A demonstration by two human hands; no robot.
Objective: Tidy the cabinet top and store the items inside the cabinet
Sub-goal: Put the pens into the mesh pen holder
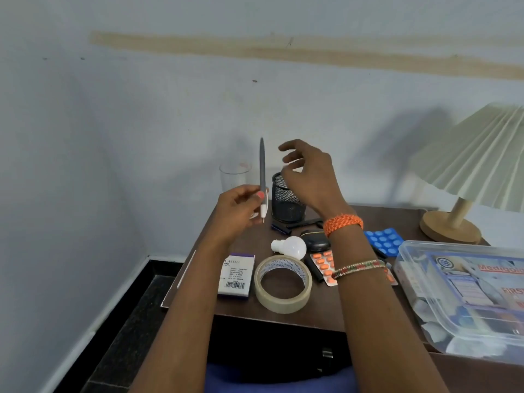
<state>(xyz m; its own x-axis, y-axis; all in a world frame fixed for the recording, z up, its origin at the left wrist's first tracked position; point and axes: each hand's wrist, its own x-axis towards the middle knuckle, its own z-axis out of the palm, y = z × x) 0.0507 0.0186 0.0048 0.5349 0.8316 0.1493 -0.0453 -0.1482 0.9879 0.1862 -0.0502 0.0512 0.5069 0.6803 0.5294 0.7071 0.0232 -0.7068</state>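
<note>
**Pen held upright over cabinet top, mesh holder under right hand**

Both forearms enter from the bottom edge, over the dark cabinet top [326, 316]. Left hand [238, 211] pinches a grey pen [262, 177] near its lower end between thumb and fingers; pen stands nearly upright, tip down, in the air just left of the black mesh pen holder [286, 199]. Right hand [309, 177] hovers above and in front of the holder, fingers spread and loosely curved, holding nothing; cannot tell whether it touches the rim. Orange braided band at the right wrist, beaded bangle further down the forearm.

On the cabinet top, between the forearms: roll of clear tape [283, 283], white bulb [290, 246], small boxed pad [235, 275]. Under the right forearm: orange blister strip [323, 263], black oval case [316, 242], blue blister pack [384, 239]. Clear glass [234, 175] behind the pen, by the wall. Right side: clear first-aid box [459, 293] and pleated lamp [467, 165]
</note>
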